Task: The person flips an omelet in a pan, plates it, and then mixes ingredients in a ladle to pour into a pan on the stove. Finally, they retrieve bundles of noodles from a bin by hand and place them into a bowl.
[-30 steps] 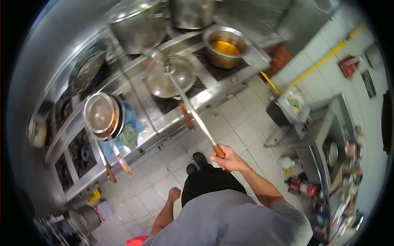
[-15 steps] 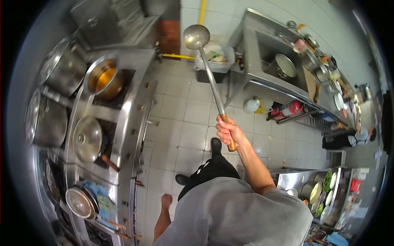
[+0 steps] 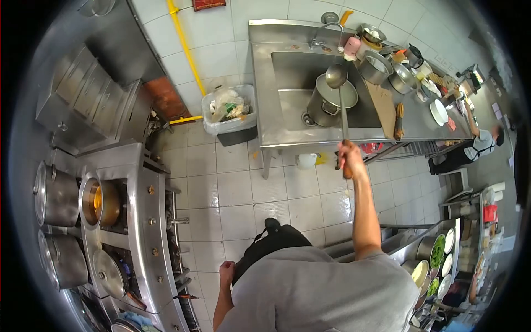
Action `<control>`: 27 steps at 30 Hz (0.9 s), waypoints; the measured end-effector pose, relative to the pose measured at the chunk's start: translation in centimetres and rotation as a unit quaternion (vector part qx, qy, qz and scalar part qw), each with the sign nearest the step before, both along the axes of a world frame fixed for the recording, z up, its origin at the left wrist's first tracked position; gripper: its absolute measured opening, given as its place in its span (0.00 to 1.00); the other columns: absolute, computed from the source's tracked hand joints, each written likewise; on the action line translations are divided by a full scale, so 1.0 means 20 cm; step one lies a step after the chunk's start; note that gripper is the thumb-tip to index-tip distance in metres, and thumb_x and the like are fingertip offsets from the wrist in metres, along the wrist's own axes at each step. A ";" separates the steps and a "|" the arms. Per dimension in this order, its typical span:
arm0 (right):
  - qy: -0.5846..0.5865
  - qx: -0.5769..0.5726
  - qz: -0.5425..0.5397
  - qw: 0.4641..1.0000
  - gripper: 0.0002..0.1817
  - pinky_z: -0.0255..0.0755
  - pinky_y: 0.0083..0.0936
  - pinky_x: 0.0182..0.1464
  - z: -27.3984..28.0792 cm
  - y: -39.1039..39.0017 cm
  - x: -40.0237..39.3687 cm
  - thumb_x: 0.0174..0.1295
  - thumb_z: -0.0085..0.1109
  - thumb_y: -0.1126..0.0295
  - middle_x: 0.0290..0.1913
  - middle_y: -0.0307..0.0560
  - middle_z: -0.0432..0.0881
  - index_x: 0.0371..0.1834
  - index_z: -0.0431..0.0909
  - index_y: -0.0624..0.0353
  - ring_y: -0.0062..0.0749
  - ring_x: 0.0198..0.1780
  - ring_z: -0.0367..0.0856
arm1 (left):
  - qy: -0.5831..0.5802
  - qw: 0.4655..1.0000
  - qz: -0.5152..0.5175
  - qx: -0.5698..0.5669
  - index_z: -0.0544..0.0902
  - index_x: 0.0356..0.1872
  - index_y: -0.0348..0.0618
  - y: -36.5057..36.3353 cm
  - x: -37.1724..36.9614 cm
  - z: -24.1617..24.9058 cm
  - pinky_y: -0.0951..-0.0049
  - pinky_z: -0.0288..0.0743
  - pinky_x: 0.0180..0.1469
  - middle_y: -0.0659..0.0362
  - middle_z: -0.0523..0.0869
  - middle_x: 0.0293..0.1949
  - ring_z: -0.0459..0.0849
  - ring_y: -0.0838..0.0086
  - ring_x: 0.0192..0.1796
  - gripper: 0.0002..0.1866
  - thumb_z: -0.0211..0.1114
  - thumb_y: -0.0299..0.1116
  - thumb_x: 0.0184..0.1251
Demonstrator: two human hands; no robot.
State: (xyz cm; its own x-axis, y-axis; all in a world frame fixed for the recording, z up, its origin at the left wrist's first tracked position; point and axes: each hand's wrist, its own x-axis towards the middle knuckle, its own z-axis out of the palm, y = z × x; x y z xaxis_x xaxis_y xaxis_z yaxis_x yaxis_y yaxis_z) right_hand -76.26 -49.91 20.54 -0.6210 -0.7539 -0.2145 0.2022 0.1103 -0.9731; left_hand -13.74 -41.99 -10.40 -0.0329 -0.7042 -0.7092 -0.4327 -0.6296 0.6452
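My right hand is wrapped around the wooden handle of a long metal ladle, held out in front of me. In this view the ladle's bowl overlaps the mouth of a tall metal pot. That pot stands inside a stainless steel sink, below a curved faucet. Low at my left side, my left hand hangs beside my dark trousers with its fingers curled in, and nothing shows in it.
On the left runs a stove carrying several pots and a lidded pan. A lined trash bin stands left of the sink. Bowls and pots crowd the counter. A person works at its far end. Food containers are at my right.
My view has turned toward the sink, and I am closer to it. The ladle, over the floor and trash bin before, now overlaps the pot in the sink.
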 end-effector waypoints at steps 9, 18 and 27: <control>0.498 0.290 0.031 0.817 0.18 0.74 0.41 0.39 0.09 -0.44 -1.23 0.56 0.62 0.65 0.35 0.58 0.82 0.44 0.72 0.67 0.50 0.40 0.82 | -0.023 0.998 -0.020 -0.061 0.82 0.33 0.35 -0.53 -0.16 0.12 0.76 0.75 0.29 0.56 0.84 0.26 0.81 0.74 0.27 0.06 0.60 0.27 0.61; 0.644 0.229 -0.021 0.729 0.15 0.70 0.48 0.42 0.28 -0.48 -1.32 0.56 0.62 0.70 0.36 0.64 0.80 0.42 0.71 0.65 0.62 0.41 0.78 | -0.051 0.991 -0.121 0.007 0.81 0.31 0.38 -0.78 -0.22 0.02 0.77 0.71 0.21 0.58 0.82 0.22 0.79 0.75 0.23 0.06 0.58 0.28 0.63; 0.582 0.453 0.050 0.673 0.14 0.71 0.48 0.38 0.71 -0.59 -1.30 0.53 0.66 0.68 0.31 0.57 0.80 0.39 0.72 0.57 0.56 0.38 0.80 | 0.064 0.958 -0.269 -0.070 0.82 0.32 0.41 -1.74 -0.87 -0.16 0.74 0.73 0.24 0.57 0.83 0.24 0.80 0.75 0.23 0.08 0.58 0.34 0.65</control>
State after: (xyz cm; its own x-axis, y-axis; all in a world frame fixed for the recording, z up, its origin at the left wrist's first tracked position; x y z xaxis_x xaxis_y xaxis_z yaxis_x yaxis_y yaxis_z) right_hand -102.27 -61.80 34.70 -0.7212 -0.6922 -0.0267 -0.6926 0.7212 0.0105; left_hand -31.07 -76.73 -13.59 -0.4983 -0.6492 -0.5746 -0.5824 -0.2403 0.7765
